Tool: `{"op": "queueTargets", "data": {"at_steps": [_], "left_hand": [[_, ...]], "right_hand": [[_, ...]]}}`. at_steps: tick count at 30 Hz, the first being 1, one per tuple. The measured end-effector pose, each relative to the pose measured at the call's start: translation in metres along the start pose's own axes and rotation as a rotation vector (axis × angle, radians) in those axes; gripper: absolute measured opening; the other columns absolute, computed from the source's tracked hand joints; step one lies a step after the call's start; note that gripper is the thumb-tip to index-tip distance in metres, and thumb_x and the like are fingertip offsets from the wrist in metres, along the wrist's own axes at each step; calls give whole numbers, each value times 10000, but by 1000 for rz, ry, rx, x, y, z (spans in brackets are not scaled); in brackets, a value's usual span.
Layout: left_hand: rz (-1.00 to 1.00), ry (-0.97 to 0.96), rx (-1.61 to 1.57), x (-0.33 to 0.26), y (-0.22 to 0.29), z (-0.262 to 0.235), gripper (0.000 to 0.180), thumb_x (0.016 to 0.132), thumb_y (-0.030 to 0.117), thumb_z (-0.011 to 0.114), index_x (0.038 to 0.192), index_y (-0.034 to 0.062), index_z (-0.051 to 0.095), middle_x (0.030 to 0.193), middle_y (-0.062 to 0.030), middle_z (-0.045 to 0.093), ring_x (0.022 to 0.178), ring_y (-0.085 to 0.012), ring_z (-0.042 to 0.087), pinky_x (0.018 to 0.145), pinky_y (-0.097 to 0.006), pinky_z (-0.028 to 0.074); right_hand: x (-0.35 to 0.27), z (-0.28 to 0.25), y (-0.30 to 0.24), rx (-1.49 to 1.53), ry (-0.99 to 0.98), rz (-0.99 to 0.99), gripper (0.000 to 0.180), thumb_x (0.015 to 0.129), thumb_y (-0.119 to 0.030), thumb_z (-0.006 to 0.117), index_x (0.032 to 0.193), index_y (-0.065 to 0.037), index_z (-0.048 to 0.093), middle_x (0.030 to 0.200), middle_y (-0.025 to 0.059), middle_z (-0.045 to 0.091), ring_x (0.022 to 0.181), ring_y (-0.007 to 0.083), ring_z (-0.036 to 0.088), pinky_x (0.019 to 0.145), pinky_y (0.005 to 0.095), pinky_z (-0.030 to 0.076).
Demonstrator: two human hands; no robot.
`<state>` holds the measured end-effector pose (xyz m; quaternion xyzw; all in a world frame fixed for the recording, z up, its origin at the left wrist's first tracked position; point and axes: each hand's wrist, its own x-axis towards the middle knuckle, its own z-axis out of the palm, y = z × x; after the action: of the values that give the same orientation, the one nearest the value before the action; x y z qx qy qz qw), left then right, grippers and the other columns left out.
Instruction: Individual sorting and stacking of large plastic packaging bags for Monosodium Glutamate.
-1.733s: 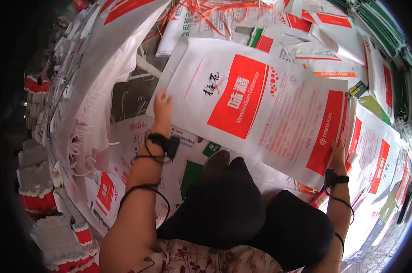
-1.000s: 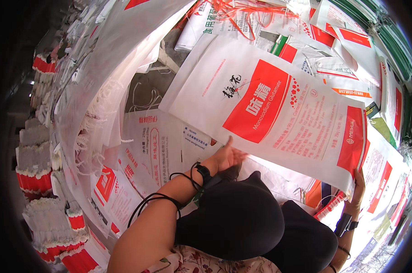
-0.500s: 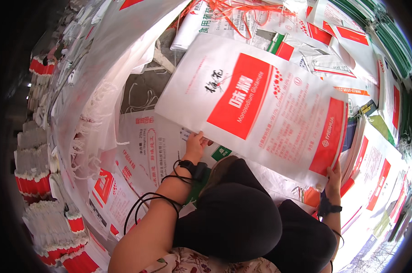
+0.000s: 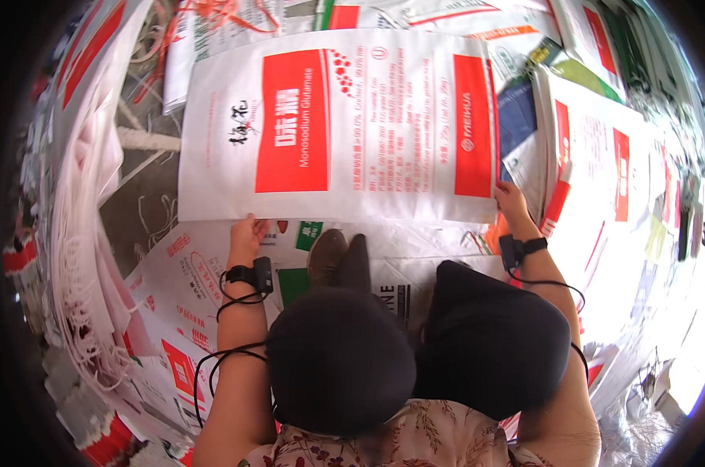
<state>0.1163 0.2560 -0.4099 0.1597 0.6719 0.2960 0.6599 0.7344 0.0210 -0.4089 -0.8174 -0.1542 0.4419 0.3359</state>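
A flat white sack (image 4: pixel 341 124) with red panels and red print stretches out in front of me, above my knees. My left hand (image 4: pixel 249 233) pinches its near edge, left of the middle. At the near right corner, my right hand (image 4: pixel 511 201) grips the same sack, its fingers partly hidden by the edge. Both wrists carry black devices with cables. Below the sack's near edge, one of my shoes (image 4: pixel 327 253) shows among other flat bags.
To the right lies a stack of white and red sacks (image 4: pixel 594 148). Large white sheeting with frayed edges (image 4: pixel 87 311) rises on the left. Orange strips (image 4: pixel 228 14) lie at the far left. Printed sacks (image 4: pixel 177 284) spread beside my left arm.
The sack has turned from a slant to nearly level and shifted left in view. Both hands keep hold of it; my right hand has come up level with the near edge. My view has shifted too.
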Motion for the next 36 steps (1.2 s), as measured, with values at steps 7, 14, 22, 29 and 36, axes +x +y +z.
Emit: {"op": "queueTargets", "data": {"at_steps": [7, 14, 22, 29, 36], "left_hand": [[50, 107, 57, -1, 8, -10, 196, 980, 132, 503, 1069, -36, 555, 963, -123, 645, 860, -226, 656, 755, -346, 588], [16, 59, 66, -4, 7, 8, 225, 971, 138, 516, 1115, -34, 540, 1021, -120, 637, 893, -215, 646, 750, -323, 585], [2, 77, 146, -2, 12, 3, 231, 932, 159, 521, 1080, -11, 573, 936, -103, 671, 814, -215, 665, 688, -326, 588], [-124, 1, 254, -32, 4, 3, 266, 950, 228, 517, 1062, 2, 602, 951, -127, 688, 842, -254, 676, 701, -365, 560], [-66, -201, 312, -102, -16, -11, 336, 972, 269, 520, 1169, -2, 553, 1074, -140, 643, 955, -255, 650, 838, -363, 545]], "right_hand": [[-24, 22, -24, -7, 67, 19, 319, 873, -109, 627, 1153, 44, 614, 844, 82, 699, 683, 138, 653, 565, 291, 513], [-20, -1, 7, -295, 91, -71, 277, 802, -185, 656, 1020, -14, 669, 829, 149, 699, 775, 252, 698, 699, 348, 540], [-37, 12, -12, -478, 154, -172, 289, 816, -231, 657, 1029, -38, 686, 894, 133, 715, 827, 272, 683, 754, 365, 527], [-46, 21, -32, -731, 206, -180, 312, 890, -281, 534, 1078, -96, 701, 1033, 185, 689, 999, 362, 650, 865, 463, 518], [-26, -19, -31, -851, 186, -421, 346, 883, -259, 548, 1119, -50, 691, 1010, 159, 714, 906, 290, 701, 726, 398, 555]]}}
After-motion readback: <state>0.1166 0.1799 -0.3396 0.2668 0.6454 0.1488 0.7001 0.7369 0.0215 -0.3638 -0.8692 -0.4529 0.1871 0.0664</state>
